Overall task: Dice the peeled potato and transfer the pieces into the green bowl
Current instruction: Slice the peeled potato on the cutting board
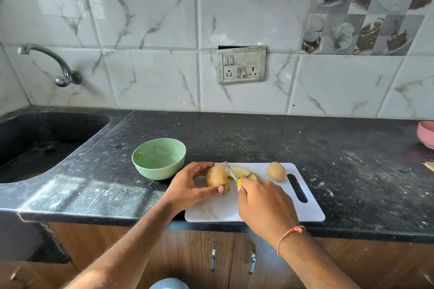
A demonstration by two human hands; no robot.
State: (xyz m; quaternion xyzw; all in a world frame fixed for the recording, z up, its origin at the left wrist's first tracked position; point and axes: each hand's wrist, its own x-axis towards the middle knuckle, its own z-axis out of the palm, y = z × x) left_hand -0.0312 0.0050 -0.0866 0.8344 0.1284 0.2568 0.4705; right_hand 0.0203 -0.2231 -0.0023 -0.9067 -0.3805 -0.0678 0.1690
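White cutting board on the dark table carries the potato, gripped by left hand; right hand clasps the knife, mid-cut. Slices need crosswise dicing before reaching the green bowl just beside.

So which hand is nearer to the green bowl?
Left. The left hand holds a potato just beside the green bowl, on its right. The right hand holds the knife farther away, over the cutting board.
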